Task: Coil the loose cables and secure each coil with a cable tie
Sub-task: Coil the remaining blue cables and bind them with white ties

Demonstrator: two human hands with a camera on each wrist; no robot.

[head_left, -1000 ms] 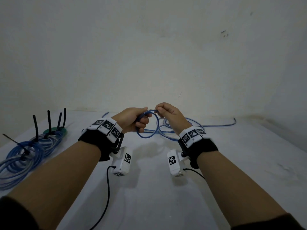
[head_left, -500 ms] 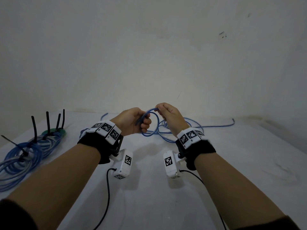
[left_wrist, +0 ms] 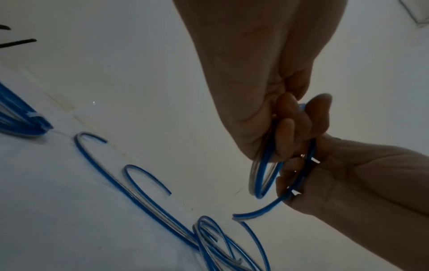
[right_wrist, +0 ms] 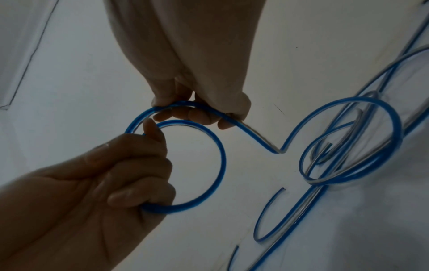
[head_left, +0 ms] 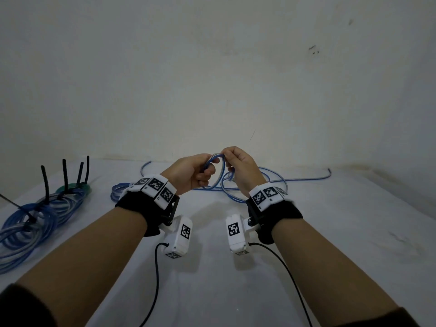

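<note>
Both hands meet above the white table [head_left: 330,232]: our left hand [head_left: 188,173] curls its fingers around a small loop of blue cable [right_wrist: 216,146], and our right hand [head_left: 240,171] pinches the loop's top. We face a plain pale wall [head_left: 212,79] behind the table. Finished coils [head_left: 35,220] with upright black cable ties [head_left: 44,182] lie far left. The cable's loose length [head_left: 295,180] sprawls on the table behind our right wrist.

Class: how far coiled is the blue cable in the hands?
Barely coiled: left hand grips one small loop of blue cable, right hand feeds more; the rest sprawls loose.
</note>
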